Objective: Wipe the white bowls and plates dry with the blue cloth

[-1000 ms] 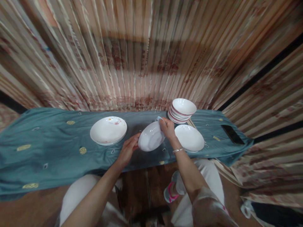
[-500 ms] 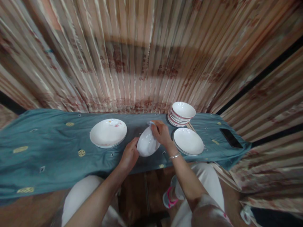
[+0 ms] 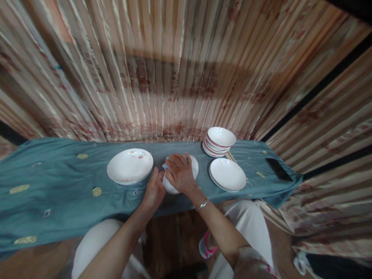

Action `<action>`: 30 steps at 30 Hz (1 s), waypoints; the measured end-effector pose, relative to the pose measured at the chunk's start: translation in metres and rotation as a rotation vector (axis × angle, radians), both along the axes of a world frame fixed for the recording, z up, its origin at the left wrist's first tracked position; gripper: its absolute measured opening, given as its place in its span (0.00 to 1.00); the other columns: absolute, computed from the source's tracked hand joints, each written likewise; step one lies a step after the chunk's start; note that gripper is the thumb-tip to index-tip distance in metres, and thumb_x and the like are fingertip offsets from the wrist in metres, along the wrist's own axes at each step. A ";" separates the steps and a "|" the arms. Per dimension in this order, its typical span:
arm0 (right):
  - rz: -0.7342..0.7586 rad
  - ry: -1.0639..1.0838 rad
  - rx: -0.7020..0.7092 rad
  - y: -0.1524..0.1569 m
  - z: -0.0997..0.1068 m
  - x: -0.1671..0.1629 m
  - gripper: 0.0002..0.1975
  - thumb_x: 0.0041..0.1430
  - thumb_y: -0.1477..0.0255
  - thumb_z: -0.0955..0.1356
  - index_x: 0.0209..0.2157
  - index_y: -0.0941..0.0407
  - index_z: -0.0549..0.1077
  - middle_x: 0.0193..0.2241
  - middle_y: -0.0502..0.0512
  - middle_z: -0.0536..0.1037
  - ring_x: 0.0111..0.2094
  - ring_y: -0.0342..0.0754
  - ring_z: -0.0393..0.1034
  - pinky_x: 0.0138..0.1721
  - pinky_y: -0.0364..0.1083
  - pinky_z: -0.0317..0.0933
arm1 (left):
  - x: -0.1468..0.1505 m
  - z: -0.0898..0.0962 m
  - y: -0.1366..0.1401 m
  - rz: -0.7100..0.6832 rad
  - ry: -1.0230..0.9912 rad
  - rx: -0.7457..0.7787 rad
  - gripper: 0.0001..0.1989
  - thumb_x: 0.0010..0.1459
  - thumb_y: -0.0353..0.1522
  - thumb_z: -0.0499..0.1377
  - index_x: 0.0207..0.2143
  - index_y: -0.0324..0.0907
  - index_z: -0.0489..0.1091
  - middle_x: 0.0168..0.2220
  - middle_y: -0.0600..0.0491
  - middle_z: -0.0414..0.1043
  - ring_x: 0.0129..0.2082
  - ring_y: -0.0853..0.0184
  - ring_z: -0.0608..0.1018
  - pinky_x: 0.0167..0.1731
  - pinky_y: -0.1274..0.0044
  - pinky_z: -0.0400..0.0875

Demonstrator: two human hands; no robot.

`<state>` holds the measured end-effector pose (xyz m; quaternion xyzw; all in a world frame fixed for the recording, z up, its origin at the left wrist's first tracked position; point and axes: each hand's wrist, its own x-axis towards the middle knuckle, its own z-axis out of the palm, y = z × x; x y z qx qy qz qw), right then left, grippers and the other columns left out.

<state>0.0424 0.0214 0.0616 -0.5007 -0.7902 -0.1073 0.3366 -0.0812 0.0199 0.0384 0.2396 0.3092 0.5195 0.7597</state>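
A white bowl (image 3: 195, 167) is between my hands, over the cloth-covered table. My left hand (image 3: 155, 189) grips its left edge. My right hand (image 3: 180, 173) lies across the bowl with bent fingers, pressing a pale wiping cloth (image 3: 165, 166) against it. Most of the bowl and cloth is hidden beneath that hand. To the left are white dishes with a floral pattern (image 3: 130, 167), stacked together. On the right stand a small pile of white plates (image 3: 228, 174) and, behind it, a stack of red-rimmed white bowls (image 3: 221, 137).
A green patterned tablecloth (image 3: 69, 186) covers the long narrow table. At its right end lies a black phone (image 3: 279, 169). A pleated curtain (image 3: 162, 77) hangs right behind the table. My knees (image 3: 99, 242) are close to the front edge.
My right hand has moved left and down, from the bowl's upper right edge to across its surface, taking the cloth along. The left hand still grips the bowl's left side.
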 end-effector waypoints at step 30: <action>-0.318 0.957 -0.173 0.032 -0.043 0.056 0.19 0.66 0.65 0.57 0.21 0.51 0.60 0.18 0.46 0.62 0.24 0.45 0.55 0.29 0.45 0.53 | -0.008 -0.006 -0.001 0.073 0.073 0.042 0.15 0.40 0.39 0.72 0.26 0.37 0.77 0.28 0.49 0.80 0.47 0.52 0.79 0.50 0.68 0.71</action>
